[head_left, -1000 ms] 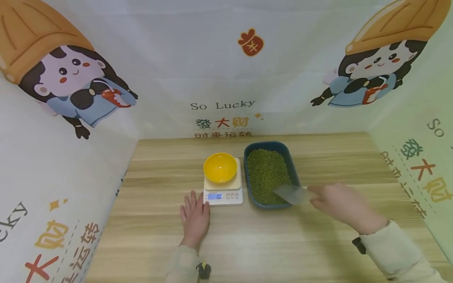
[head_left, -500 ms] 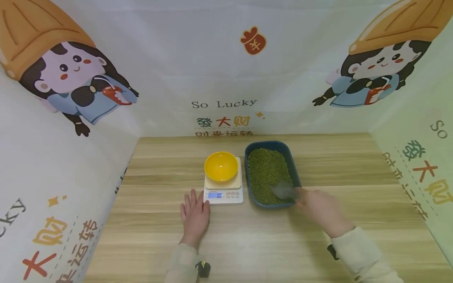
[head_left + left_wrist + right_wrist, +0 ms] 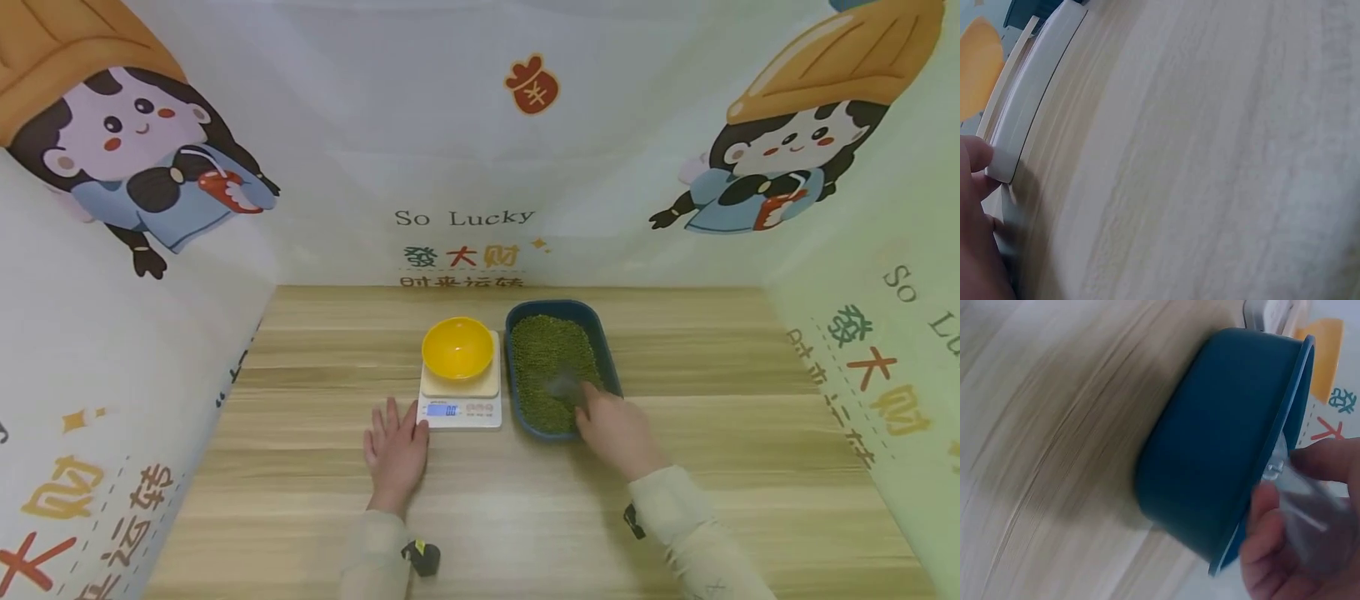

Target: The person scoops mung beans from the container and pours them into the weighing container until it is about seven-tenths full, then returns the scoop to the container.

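In the head view my right hand (image 3: 618, 433) grips a clear plastic scoop (image 3: 564, 386) over the near right part of a dark blue tub (image 3: 609, 367). The scoop's blade is blurred among small green mung beans (image 3: 551, 342). The right wrist view shows the fingers and thumb around the scoop's transparent handle (image 3: 1316, 519) at the tub's rim. My left hand (image 3: 399, 454) lies on the table with its fingers extended, touching the near left corner of a white kitchen scale (image 3: 480, 411). On the scale sits a yellow bowl (image 3: 457, 348); the display appears to read 0.0.
The tub stands just right of the scale on a wood-grain table (image 3: 495, 517). A white printed cloth (image 3: 375, 150) surrounds the table at the back and on both sides.
My right hand has moved left and carried the scoop deeper over the beans, from the tub's right rim. The left hand stays at the scale. The head view has shifted slightly.
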`<state>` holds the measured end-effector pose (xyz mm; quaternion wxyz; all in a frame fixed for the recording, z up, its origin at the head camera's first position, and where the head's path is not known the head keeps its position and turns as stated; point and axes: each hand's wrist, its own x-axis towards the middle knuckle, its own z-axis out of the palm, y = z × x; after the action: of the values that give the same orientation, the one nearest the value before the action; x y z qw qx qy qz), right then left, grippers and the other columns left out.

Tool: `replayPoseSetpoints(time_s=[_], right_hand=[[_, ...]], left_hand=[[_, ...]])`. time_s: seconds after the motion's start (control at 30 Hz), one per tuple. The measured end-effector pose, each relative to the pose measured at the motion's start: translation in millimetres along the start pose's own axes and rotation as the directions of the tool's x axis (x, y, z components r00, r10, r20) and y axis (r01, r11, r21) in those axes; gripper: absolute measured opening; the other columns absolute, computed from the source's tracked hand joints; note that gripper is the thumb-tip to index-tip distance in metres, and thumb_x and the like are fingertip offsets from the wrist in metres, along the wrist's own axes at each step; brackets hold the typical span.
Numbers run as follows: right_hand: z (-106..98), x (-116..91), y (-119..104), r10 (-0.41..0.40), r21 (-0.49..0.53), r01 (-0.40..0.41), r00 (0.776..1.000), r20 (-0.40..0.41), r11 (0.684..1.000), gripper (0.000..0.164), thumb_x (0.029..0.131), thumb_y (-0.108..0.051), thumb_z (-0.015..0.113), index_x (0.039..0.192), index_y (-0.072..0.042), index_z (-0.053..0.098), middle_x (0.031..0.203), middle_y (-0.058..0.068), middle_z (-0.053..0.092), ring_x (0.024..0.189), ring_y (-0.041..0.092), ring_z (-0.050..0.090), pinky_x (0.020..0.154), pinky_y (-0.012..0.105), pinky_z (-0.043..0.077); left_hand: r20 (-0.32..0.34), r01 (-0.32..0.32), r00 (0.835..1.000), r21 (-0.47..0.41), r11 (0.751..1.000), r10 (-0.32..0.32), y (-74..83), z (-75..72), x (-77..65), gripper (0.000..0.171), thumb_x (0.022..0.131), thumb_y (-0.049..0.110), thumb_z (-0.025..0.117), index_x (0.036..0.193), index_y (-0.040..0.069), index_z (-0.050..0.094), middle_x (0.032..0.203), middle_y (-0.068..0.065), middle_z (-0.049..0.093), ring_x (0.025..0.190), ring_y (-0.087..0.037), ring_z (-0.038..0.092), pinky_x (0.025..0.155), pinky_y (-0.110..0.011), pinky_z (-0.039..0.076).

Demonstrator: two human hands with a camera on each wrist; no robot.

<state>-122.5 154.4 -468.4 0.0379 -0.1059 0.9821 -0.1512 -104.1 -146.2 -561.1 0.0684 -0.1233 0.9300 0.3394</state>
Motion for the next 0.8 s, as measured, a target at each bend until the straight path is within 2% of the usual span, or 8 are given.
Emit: replayPoseSetpoints(time_s=[0.07,0.17,0.3,0.33,0.4,0.53,0.67,0.8], right_hand=[[6,6,-3,0.008,0.016,-0.008,1.000,-0.002,1.000,0.046,0.092,-0.016,0.055,0.130,0.009,0.049,0.111,0.028,0.064,0.090,0.038,0.064,0.076,0.051,0.055],[19,14,-2,0.042,0.071,-0.042,0.999,-0.005,0.997,0.048,0.093,-0.015,0.055,0.133,0.009,0.046,0.116,0.029,0.062,0.093,0.039,0.063,0.079,0.051,0.054],[35,19,4,0.065,0.131,-0.054,0.995,-0.079,0.990,0.048,0.092,-0.017,0.056,0.134,0.005,0.048,0.105,0.027,0.067,0.077,0.036,0.065,0.068,0.050,0.055],[37,19,5,0.069,0.133,-0.054,0.992,-0.106,0.990,0.047,0.092,-0.018,0.057,0.133,0.005,0.049,0.103,0.027,0.068,0.077,0.036,0.065,0.068,0.051,0.055],[39,19,5,0.077,0.131,-0.057,0.985,-0.152,0.990,0.046,0.091,-0.019,0.058,0.132,0.002,0.052,0.099,0.025,0.069,0.073,0.035,0.065,0.066,0.050,0.055],[39,20,2,0.092,0.129,-0.069,0.978,-0.185,0.989,0.045,0.090,-0.021,0.059,0.130,0.000,0.055,0.088,0.020,0.071,0.065,0.031,0.064,0.058,0.046,0.054],[42,21,-1,0.091,0.126,-0.065,0.973,-0.213,0.990,0.043,0.089,-0.019,0.060,0.128,-0.001,0.057,0.067,0.010,0.065,0.045,0.018,0.048,0.042,0.035,0.043],[45,22,0,0.088,0.123,-0.058,0.965,-0.249,0.991,0.042,0.088,-0.019,0.061,0.126,0.000,0.058,0.062,0.006,0.060,0.042,0.013,0.040,0.039,0.030,0.037]], left_hand=[[0.010,0.007,1.000,0.000,1.000,-0.007,-1.4,-2.0,0.1,0.051,0.102,0.037,0.029,0.149,0.015,0.032,0.158,-0.014,-0.003,0.140,-0.034,-0.017,0.110,-0.059,-0.012],[0.032,0.014,0.999,0.017,1.000,-0.014,-3.0,-1.2,0.7,0.053,0.102,0.039,0.027,0.149,0.016,0.030,0.158,-0.013,-0.005,0.139,-0.033,-0.018,0.109,-0.059,-0.012],[0.038,0.017,0.999,0.023,1.000,-0.018,-0.8,-0.2,-0.6,0.053,0.102,0.039,0.025,0.150,0.016,0.028,0.158,-0.013,-0.005,0.139,-0.033,-0.019,0.109,-0.059,-0.012],[0.040,0.016,0.999,0.022,1.000,-0.017,0.2,-0.5,-0.9,0.053,0.102,0.039,0.025,0.150,0.016,0.027,0.158,-0.012,-0.005,0.139,-0.032,-0.019,0.110,-0.059,-0.012],[0.035,0.009,0.999,0.019,1.000,-0.009,2.3,-1.4,-1.8,0.053,0.102,0.039,0.026,0.150,0.015,0.028,0.158,-0.013,-0.004,0.140,-0.033,-0.018,0.110,-0.059,-0.011],[0.025,0.008,1.000,0.029,1.000,-0.009,2.9,-3.2,-1.8,0.053,0.102,0.038,0.026,0.150,0.015,0.027,0.159,-0.013,-0.004,0.140,-0.033,-0.017,0.110,-0.059,-0.010],[0.032,0.021,0.999,0.044,0.999,-0.023,2.1,-5.6,-2.0,0.053,0.102,0.038,0.026,0.150,0.014,0.027,0.158,-0.013,-0.004,0.140,-0.033,-0.018,0.110,-0.059,-0.011],[0.031,0.023,0.999,0.050,0.998,-0.024,2.8,-6.6,-2.3,0.053,0.102,0.038,0.026,0.150,0.014,0.027,0.158,-0.014,-0.004,0.140,-0.034,-0.017,0.110,-0.059,-0.011]])
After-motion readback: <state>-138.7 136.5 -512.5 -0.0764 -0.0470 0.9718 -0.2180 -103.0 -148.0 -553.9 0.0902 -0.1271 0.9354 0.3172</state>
